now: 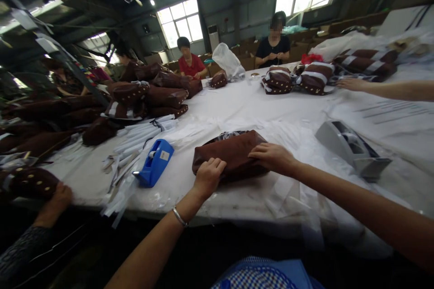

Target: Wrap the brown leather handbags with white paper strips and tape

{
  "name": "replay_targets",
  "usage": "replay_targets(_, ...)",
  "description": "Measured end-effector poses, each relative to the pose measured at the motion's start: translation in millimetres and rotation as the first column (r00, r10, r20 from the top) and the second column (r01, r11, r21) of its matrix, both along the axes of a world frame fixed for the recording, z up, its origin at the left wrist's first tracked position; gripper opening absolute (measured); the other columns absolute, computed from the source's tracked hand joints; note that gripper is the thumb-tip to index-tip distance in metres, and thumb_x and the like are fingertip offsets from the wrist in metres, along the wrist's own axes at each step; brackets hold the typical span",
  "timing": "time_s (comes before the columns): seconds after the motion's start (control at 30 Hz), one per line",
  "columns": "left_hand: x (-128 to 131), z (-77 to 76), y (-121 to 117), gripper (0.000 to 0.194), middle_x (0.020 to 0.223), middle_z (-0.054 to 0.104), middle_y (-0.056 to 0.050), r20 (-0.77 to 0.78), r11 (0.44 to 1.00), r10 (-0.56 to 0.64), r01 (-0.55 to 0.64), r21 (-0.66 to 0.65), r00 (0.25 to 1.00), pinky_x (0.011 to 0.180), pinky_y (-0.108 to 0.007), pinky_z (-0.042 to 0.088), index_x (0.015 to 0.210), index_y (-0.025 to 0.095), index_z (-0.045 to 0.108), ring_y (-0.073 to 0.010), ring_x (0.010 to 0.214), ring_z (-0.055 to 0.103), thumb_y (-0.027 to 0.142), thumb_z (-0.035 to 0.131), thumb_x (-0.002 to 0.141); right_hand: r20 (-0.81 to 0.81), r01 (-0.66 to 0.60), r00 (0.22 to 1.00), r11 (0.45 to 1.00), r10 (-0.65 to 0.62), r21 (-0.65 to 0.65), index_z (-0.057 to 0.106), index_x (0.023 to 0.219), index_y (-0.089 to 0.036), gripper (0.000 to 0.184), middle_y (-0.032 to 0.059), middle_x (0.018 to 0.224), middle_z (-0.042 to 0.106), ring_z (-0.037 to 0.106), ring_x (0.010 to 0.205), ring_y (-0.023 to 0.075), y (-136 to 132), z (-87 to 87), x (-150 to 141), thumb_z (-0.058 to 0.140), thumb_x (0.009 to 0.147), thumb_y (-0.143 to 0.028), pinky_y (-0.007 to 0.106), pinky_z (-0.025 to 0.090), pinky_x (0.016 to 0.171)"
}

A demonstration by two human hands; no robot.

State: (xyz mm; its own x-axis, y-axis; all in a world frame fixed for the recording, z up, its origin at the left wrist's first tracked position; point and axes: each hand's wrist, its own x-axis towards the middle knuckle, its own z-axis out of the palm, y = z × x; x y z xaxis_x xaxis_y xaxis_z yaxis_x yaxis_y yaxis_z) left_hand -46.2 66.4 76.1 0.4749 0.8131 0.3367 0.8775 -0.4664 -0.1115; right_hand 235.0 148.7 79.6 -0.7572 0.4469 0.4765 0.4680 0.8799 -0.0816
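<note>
In the head view, both hands are being kept busy: the brown bag (233, 151) is being gripped at its near side by the left hand (209, 176), fingers curled narrowly, while its right part is being pinched by the right hand (274, 157). The bag is being held on the white table (230, 108), near its front edge, between the blue tape dispenser (158, 162) on the left and the grey tape dispenser (352, 144) on the right; neither is being touched.

And how far along? A long, low shape is already being shown by the bag, with patterned lining being glimpsed along its far side. No white band is being seen on its visible face, whereas white bands are being worn by the studded bundles (313, 77) farther back, so a partway stage is being suggested; its hidden underside cannot be judged.

Over on the left, brown bags (166, 95) are being stacked high beside white strips (145, 133), and a studded bag (34, 183) is being touched by a co-worker's hand (61, 196).
</note>
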Motion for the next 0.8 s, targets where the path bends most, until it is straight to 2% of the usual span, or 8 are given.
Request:
replay_targets(0.1, 0.4, -14.5, 3.3, 0.012, 0.087, 0.066, -0.003, 0.013, 0.999, 0.01, -0.011, 0.036, 1.0, 0.067, -0.033, 0.047, 0.101, 0.022, 0.063, -0.0212, 0.082, 0.058, 0.017, 0.058, 0.091, 0.046, -0.08, 0.996, 0.966, 0.071, 0.245, 0.062, 0.132, -0.021, 0.04, 0.0072, 0.11, 0.071, 0.061, 0.097, 0.0216, -14.7, -12.3, -2.5, 0.057, 0.093, -0.014, 0.039, 0.046, 0.096)
replay_targets(0.17, -2.2, -17.6, 3.5, 0.014, 0.086, 0.066, -0.002, 0.02, 0.999, -0.002, 0.001, 0.051, 1.0, 0.067, -0.032, 0.047, 0.103, 0.022, 0.064, -0.0199, 0.08, 0.058, 0.017, 0.055, 0.093, 0.075, -0.096, 0.994, 0.935, 0.074, 0.342, 0.054, 0.14, -0.021, 0.048, 0.0065, 0.111, 0.07, 0.059, 0.094, 0.0205, -17.8, -19.9, -4.9, 0.052, 0.094, -0.008, 0.038, 0.046, 0.092)
replay_targets(0.27, -12.6, -18.1, -1.9, 0.02, 0.097, 0.069, -0.002, 0.01, 0.997, -0.055, 0.054, 0.059, 0.998, 0.073, -0.03, 0.05, 0.111, 0.023, 0.063, -0.018, 0.086, 0.061, 0.017, 0.054, 0.095, 0.129, -0.115, 0.989, 0.912, 0.069, 0.393, 0.051, 0.143, -0.023, 0.05, 0.0043, 0.104, 0.07, 0.056, 0.083, 0.0189, -10.7, -28.9, -6.6, 0.047, 0.096, -0.008, 0.034, 0.047, 0.079)
replay_targets(0.33, -25.2, -20.0, -8.8, 0.026, 0.11, 0.069, -0.003, 0.01, 0.995, -0.064, 0.063, 0.083, 0.998, 0.085, -0.032, 0.051, 0.118, 0.022, 0.061, -0.0186, 0.098, 0.062, 0.014, 0.054, 0.095, 0.155, -0.133, 0.985, 0.917, 0.079, 0.377, 0.051, 0.143, -0.025, 0.05, 0.0042, 0.1, 0.069, 0.054, 0.08, 0.0183, -0.6, -30.4, -6.2, 0.047, 0.096, -0.009, 0.033, 0.045, 0.074)
replay_targets(0.4, -40.0, -24.3, -16.1, 0.029, 0.115, 0.068, -0.005, 0.046, 0.989, -0.021, 0.014, 0.145, 0.999, 0.095, -0.035, 0.049, 0.121, 0.021, 0.061, -0.0206, 0.106, 0.061, 0.014, 0.055, 0.094, 0.179, -0.166, 0.978, 0.925, 0.109, 0.343, 0.05, 0.143, -0.027, 0.051, 0.0045, 0.099, 0.067, 0.053, 0.079, 0.0176, 12.1, -26.3, -5.6, 0.046, 0.096, -0.008, 0.031, 0.044, 0.071)
replay_targets(0.5, -57.1, -31.9, -21.3, 0.024, 0.11, 0.069, -0.006, 0.139, 0.975, 0.04, -0.069, 0.213, 0.989, 0.095, -0.035, 0.05, 0.116, 0.02, 0.063, -0.0209, 0.104, 0.062, 0.016, 0.058, 0.093, 0.271, -0.316, 0.931, 0.914, 0.246, 0.255, 0.053, 0.141, -0.029, 0.047, 0.0039, 0.092, 0.064, 0.052, 0.076, 0.0167, 34.6, -11.9, -6.8, 0.046, 0.097, -0.013, 0.029, 0.043, 0.066)
replay_targets(0.63, -62.0, -33.5, -11.4, 0.028, 0.106, 0.07, -0.004, 0.18, 0.994, 0.041, -0.058, 0.095, 0.983, 0.085, -0.032, 0.053, 0.12, 0.022, 0.062, -0.0189, 0.096, 0.063, 0.014, 0.056, 0.093, 0.333, -0.451, 0.855, 0.887, 0.398, 0.1, 0.054, 0.14, -0.029, 0.043, 0.0041, 0.085, 0.059, 0.049, 0.072, 0.0177, 64.4, -2.6, -11.1, 0.049, 0.097, -0.023, 0.029, 0.042, 0.063)
replay_targets(0.8, -60.4, -31.7, 10.1, 0.065, 0.09, 0.066, 0.0, 0.097, 0.994, 0.073, -0.064, -0.092, 0.993, 0.067, -0.031, 0.052, 0.148, 0.031, 0.041, -0.0182, 0.08, 0.059, 0.003, 0.049, 0.089, 0.252, -0.434, 0.871, 0.901, 0.421, -0.007, 0.051, 0.143, -0.034, 0.049, 0.0015, 0.076, 0.052, 0.045, 0.067, 0.0174, 80.2, -32.5, -12.6, 0.042, 0.097, -0.017, 0.03, 0.038, 0.059)
